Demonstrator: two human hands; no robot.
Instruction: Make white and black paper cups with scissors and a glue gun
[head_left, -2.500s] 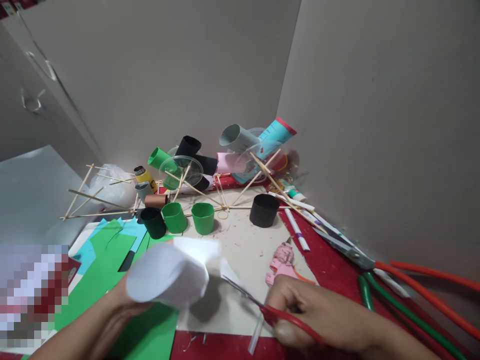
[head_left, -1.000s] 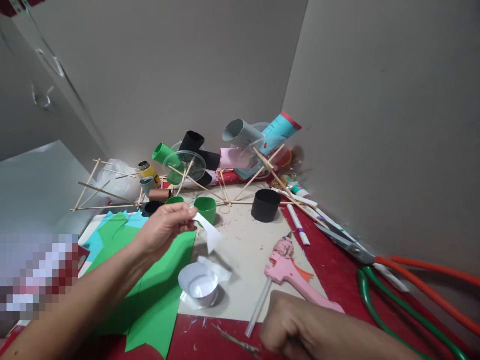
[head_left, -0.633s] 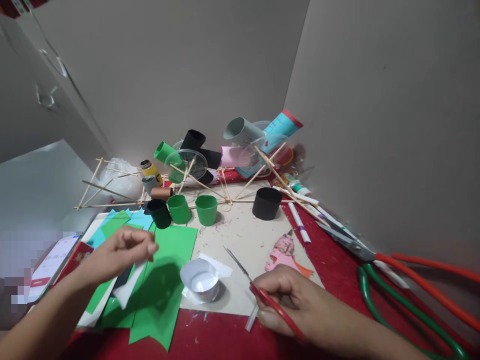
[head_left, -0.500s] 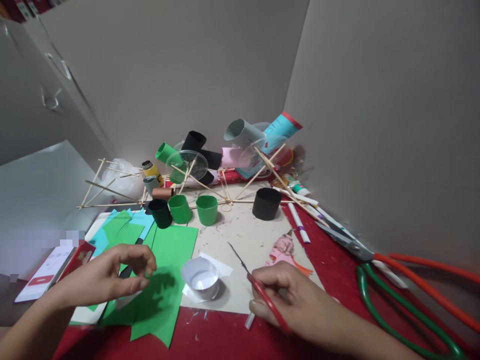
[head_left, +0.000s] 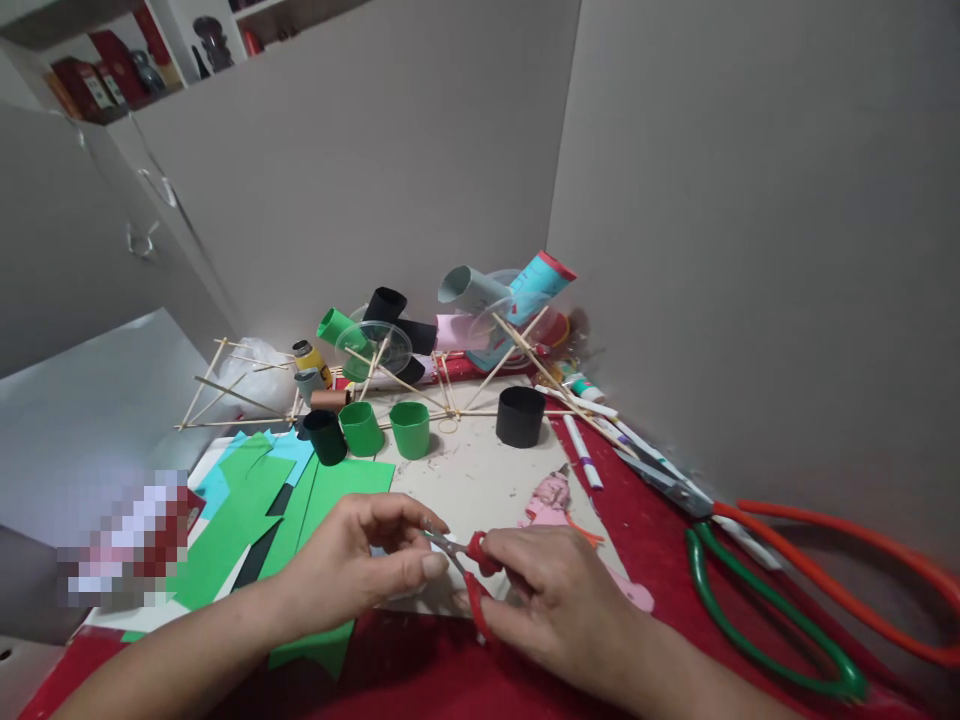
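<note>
My right hand (head_left: 551, 590) grips small red-handled scissors (head_left: 475, 605), fingers in the loops, which are spread apart. The blades point left toward the fingertips of my left hand (head_left: 367, 550). Thumb and fingers of the left hand are curled into a pinch near the blade tips; whatever lies between them is too small or hidden to make out. Behind both hands, the white cup-shaped piece is mostly covered, with only scraps of white showing. Sheets of green paper (head_left: 296, 520) lie under and beside my left forearm.
Two green paper rings (head_left: 410, 432) and a black ring (head_left: 520, 418) stand on the pale board (head_left: 465, 485). Behind them is a wooden-stick frame (head_left: 487, 385) with coloured tubes. Large scissors (head_left: 795, 535) with orange and green handles lie at right, beside a white marker (head_left: 583, 452).
My hands have come together over the white cup-shaped piece. The scissors have turned to point left, and their handles are now spread. The camera view has tilted up slightly.
</note>
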